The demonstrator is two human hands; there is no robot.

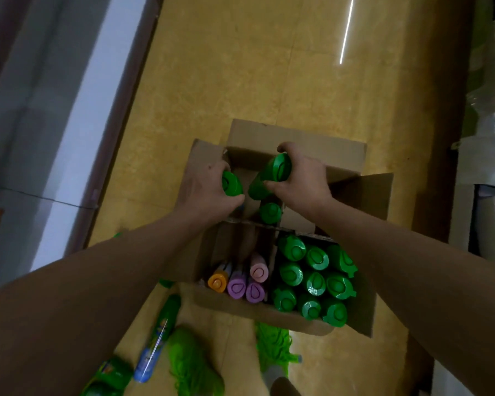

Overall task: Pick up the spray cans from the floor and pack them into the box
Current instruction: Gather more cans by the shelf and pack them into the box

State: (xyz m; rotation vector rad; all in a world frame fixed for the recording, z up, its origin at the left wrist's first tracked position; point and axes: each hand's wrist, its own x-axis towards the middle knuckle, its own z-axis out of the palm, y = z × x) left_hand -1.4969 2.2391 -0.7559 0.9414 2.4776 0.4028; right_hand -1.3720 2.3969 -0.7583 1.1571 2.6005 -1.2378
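An open cardboard box (300, 324) with inner dividers stands on the yellow floor. My left hand (205, 187) grips a green-capped spray can (231, 183) over the far left compartment. My right hand (300, 175) grips another green-capped can (270, 175), tilted, over the far compartment. One green can (270, 212) stands below it inside the box. The near right compartment holds several green-capped cans (315, 282). The near left one holds an orange-capped can (217, 281), two purple-capped cans (245, 288) and a pink-capped can (259, 271). Loose cans (157, 338) lie on the floor at lower left.
My green shoes (192, 364) stand just before the box. A white-and-brown wall base (77, 132) runs along the left. White boxes and plastic wrap (492, 155) sit at the right edge. Bare yellow floor (269, 67) lies beyond the box.
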